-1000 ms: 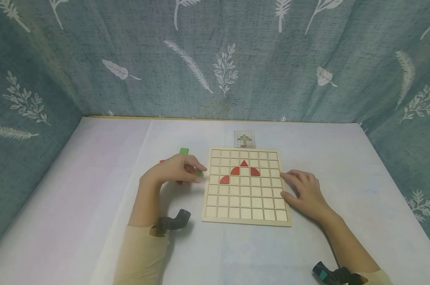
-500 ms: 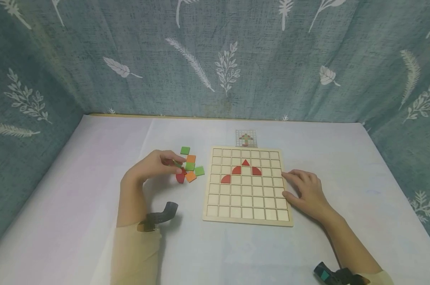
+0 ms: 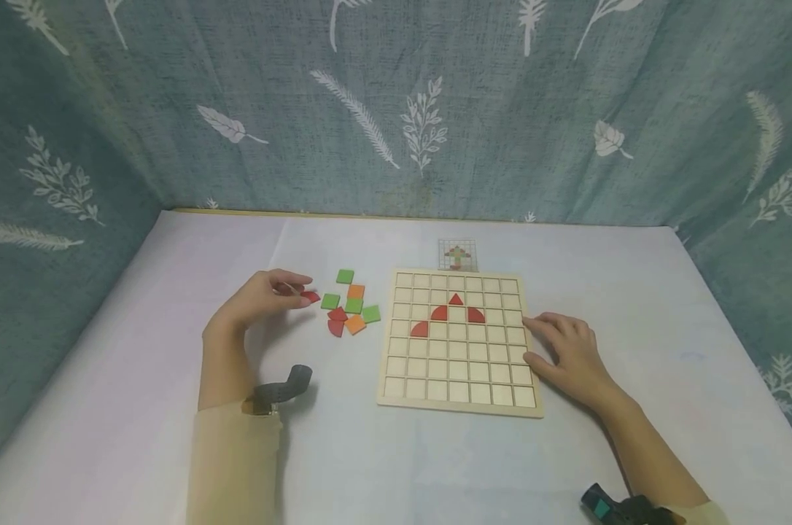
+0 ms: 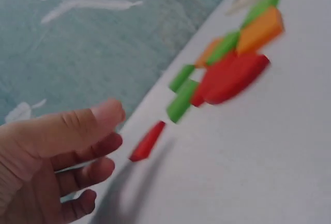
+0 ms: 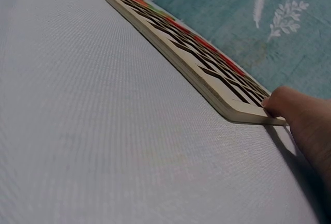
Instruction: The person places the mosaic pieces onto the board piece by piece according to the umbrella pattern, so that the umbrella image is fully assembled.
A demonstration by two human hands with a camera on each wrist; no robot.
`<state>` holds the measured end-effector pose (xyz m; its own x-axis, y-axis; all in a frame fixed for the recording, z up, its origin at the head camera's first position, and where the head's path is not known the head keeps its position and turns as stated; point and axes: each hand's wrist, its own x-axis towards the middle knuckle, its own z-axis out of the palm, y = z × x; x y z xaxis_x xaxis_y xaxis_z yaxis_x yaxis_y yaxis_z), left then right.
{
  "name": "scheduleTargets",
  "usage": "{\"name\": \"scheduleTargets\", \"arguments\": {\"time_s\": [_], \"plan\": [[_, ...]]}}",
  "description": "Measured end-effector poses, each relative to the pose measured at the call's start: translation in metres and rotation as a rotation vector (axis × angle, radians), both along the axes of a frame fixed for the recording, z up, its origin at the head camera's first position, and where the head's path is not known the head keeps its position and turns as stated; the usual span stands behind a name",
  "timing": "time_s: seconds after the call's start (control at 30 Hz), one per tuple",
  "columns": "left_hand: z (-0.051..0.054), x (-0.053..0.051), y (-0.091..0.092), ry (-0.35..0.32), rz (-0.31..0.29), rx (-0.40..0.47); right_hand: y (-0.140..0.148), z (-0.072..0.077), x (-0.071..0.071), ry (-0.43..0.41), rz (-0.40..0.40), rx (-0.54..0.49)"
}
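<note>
My left hand [image 3: 265, 297] is over the table left of the board, thumb and fingers apart with nothing between them. Just beyond its fingertips a red quarter-circle piece [image 4: 148, 142] lies on the cloth. To its right are a green square [image 3: 330, 301], an orange square [image 3: 355, 324], a red piece [image 3: 335, 329] and several other small pieces. My right hand [image 3: 569, 357] rests against the right edge of the wooden grid board [image 3: 460, 410], thumb and fingertips touching its side. On the board sit a red triangle [image 3: 456, 299] and several red quarter-circles [image 3: 420, 329].
A small pattern card [image 3: 458, 254] with a printed green, red and orange figure lies behind the board. A white cloth [image 3: 343, 452] covers the table. A patterned teal curtain [image 3: 343, 131] hangs along the back and sides.
My left hand has drawn back leftward from beside the board, uncovering the loose pieces. A red quarter-circle now lies apart near its fingertips. My right hand stays at the board's edge.
</note>
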<state>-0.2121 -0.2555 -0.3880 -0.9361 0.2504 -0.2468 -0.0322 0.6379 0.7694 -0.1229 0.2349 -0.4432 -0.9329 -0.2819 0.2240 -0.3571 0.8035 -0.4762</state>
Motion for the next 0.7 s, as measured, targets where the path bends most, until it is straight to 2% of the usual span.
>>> {"name": "scheduleTargets", "arguments": {"time_s": [0.07, 0.2, 0.5, 0.7], "plan": [[-0.005, -0.002, 0.000, -0.002, 0.016, -0.027, 0.001, 0.000, -0.001, 0.000, 0.004, -0.001], [-0.010, -0.005, 0.004, 0.012, 0.010, -0.089, 0.003, 0.000, -0.002, 0.004, 0.005, 0.007], [-0.011, -0.005, 0.011, -0.010, -0.023, -0.126, 0.002, -0.001, 0.000, 0.005, -0.003, 0.005], [-0.014, -0.005, 0.013, 0.025, -0.023, -0.161, 0.001, 0.000, 0.000, -0.007, -0.008, 0.007]]}}
